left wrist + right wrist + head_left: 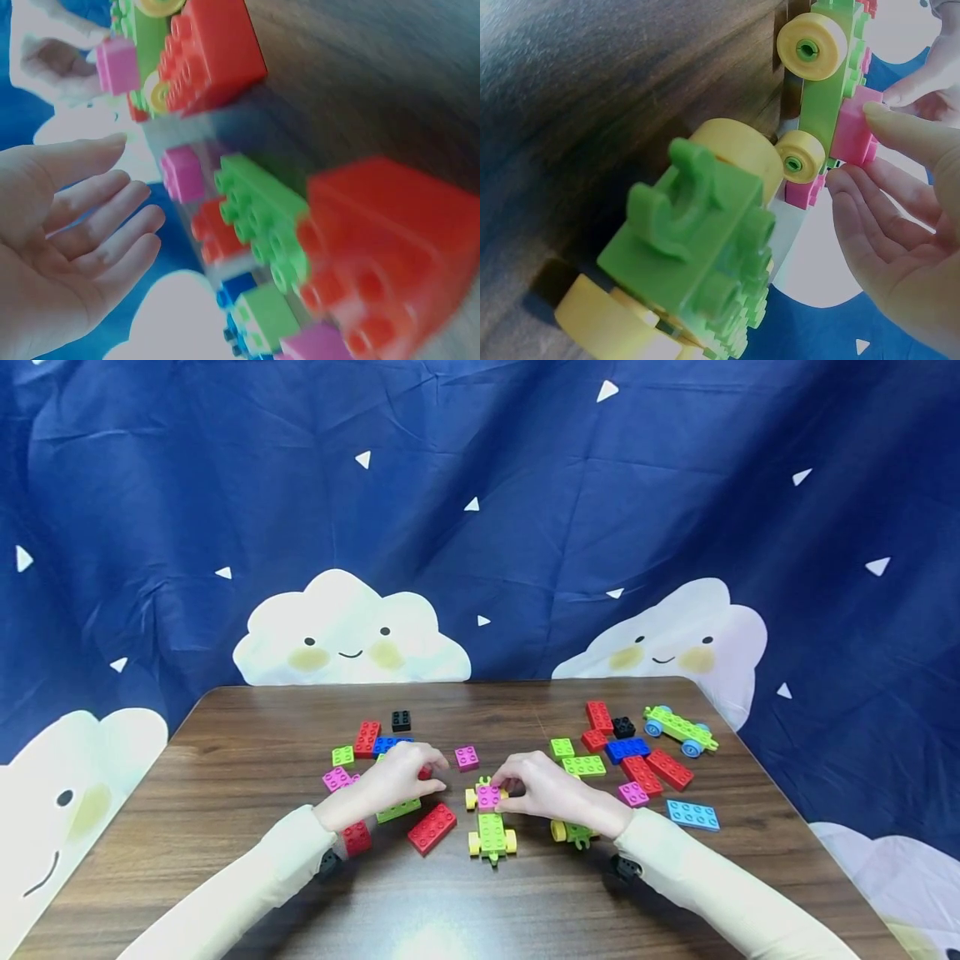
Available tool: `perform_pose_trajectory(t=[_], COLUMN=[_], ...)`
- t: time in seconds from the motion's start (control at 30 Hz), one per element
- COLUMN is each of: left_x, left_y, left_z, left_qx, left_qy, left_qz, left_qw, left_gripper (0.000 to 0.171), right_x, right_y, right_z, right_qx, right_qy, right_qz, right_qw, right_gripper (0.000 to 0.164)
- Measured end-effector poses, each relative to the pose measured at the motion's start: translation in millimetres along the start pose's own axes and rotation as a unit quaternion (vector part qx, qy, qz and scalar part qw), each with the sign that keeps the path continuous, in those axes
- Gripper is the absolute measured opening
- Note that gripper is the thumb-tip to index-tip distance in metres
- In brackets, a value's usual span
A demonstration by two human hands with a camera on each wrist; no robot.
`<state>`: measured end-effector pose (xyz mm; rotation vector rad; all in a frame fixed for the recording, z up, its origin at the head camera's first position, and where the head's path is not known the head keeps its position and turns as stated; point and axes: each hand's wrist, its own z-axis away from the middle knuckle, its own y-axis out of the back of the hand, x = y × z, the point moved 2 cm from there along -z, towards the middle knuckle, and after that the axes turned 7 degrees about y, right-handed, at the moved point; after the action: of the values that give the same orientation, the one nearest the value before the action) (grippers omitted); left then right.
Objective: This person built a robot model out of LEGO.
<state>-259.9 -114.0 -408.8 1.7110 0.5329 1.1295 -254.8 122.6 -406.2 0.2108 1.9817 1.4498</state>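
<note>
My right hand (546, 787) pinches a pink four-stud brick (489, 797) between thumb and fingers at the far end of a green car base (492, 835) with yellow wheels. In the right wrist view the pink brick (853, 131) is against the studded side of that base (821, 105). My left hand (399, 777) hovers over the bricks at left, fingers loosely bent and holding nothing, as the left wrist view also shows. Nearest to it are a long green brick (398, 811) and a red brick (432, 828). A second green base with yellow wheels (697, 225) is partly hidden under my right forearm.
Another pink brick (467, 758) sits beyond the car base. Red, blue, green, pink and black bricks lie in loose groups left and right. At the far right are a green base with blue wheels (680, 731) and a light-blue plate (693, 815). A patterned curtain (510, 543) hangs behind the table.
</note>
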Motion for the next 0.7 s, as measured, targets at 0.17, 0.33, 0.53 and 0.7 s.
perform_pose_trajectory(t=[0.17, 0.33, 0.53, 0.7], left_x=[-16.2, -30.0, -36.2, -39.8], left_y=[4.3, 3.5, 0.2, -3.8], left_z=[11.8, 23.5, 31.9, 35.6], left_qx=[0.008, 0.002, -0.009, -0.010], left_qy=[0.019, 0.020, 0.011, 0.004], left_qz=[-0.013, -0.028, -0.058, -0.088], left_qw=[0.9997, 0.9994, 0.9982, 0.9960], left_gripper=[0.022, 0.020, 0.022, 0.026], right_x=[0.6, 0.6, 0.0, -0.9], right_y=[-0.2, 0.8, 1.7, 0.7], right_z=[0.4, 0.6, 0.7, -0.4], right_qx=[0.000, -0.002, -0.006, -0.009], right_qy=[-0.003, -0.009, -0.011, -0.008], right_qz=[0.002, 0.005, 0.004, 0.005], right_qw=[1.000, 1.000, 1.000, 1.000], right_gripper=[0.027, 0.028, 0.028, 0.028])
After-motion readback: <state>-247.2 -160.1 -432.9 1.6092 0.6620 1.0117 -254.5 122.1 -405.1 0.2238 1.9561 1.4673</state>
